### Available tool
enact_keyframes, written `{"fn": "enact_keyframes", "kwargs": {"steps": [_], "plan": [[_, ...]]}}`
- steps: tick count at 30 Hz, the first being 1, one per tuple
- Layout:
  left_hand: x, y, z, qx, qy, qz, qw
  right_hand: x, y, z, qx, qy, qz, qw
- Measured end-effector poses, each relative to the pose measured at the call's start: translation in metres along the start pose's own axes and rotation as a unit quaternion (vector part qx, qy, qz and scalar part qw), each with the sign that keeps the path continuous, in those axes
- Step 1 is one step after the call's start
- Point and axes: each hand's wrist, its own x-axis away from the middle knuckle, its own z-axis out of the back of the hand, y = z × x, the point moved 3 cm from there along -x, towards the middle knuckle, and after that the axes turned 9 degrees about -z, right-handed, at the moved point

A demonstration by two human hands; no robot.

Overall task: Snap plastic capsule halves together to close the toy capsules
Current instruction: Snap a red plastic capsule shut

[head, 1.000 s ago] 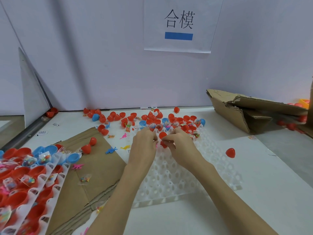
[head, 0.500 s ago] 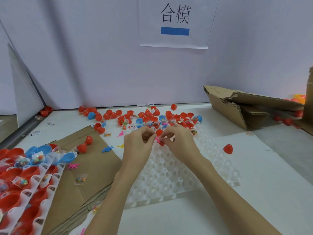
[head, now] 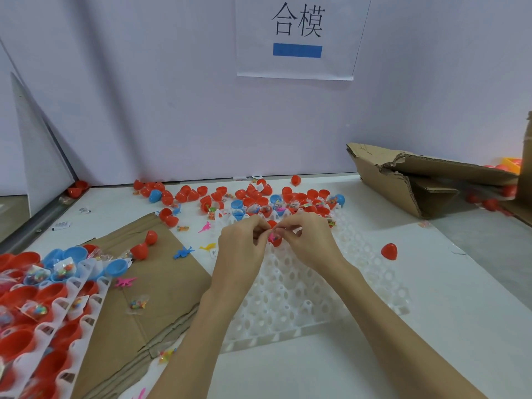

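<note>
Both hands, left hand (head: 241, 249) and right hand (head: 309, 243), pinch a red capsule (head: 275, 239) above the white tray (head: 316, 309). The toy seems tucked in; next, likely press halves squarely until they snap.

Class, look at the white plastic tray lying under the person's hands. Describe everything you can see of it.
The white tray looks like moulded, slightly translucent plastic, patterned with rows of round cups and small raised cones. It lies flat on the white table, its left edge beside the brown cardboard. Most cups are bare; the far rows hold red and blue capsule halves. Both forearms cross above it.
</note>
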Motion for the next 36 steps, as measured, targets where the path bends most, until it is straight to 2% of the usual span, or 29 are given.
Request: {"fn": "enact_keyframes", "kwargs": {"steps": [4,9,12,17,23,30,33,36], "plan": [[-0.001,0.002,-0.003,-0.027,-0.014,-0.026,0.999,-0.002,0.002,-0.002,0.0,-0.011,-0.004,1.0],[-0.001,0.005,0.0,-0.04,0.017,-0.049,0.998,-0.004,0.004,-0.003,-0.003,-0.008,-0.011,1.0],[-0.002,0.004,-0.001,-0.035,0.016,-0.039,0.999,-0.004,0.004,-0.003,0.0,-0.007,-0.011,1.0],[-0.001,0.0,-0.006,-0.034,-0.042,-0.021,0.998,-0.002,0.002,-0.002,-0.003,-0.018,-0.007,1.0],[-0.001,-0.003,-0.007,-0.022,-0.05,0.0,0.999,-0.002,0.001,-0.001,-0.012,-0.029,-0.002,0.999],[-0.003,-0.007,-0.01,-0.004,-0.043,0.014,0.999,-0.004,0.001,0.002,-0.1,-0.03,-0.013,0.995],[-0.003,-0.007,-0.01,-0.004,-0.041,0.017,0.999,-0.006,0.001,0.0,-0.056,-0.042,-0.037,0.997],[-0.003,-0.008,-0.009,0.001,-0.04,0.02,0.999,-0.005,-0.007,-0.003,0.031,-0.092,-0.012,0.995]]}}
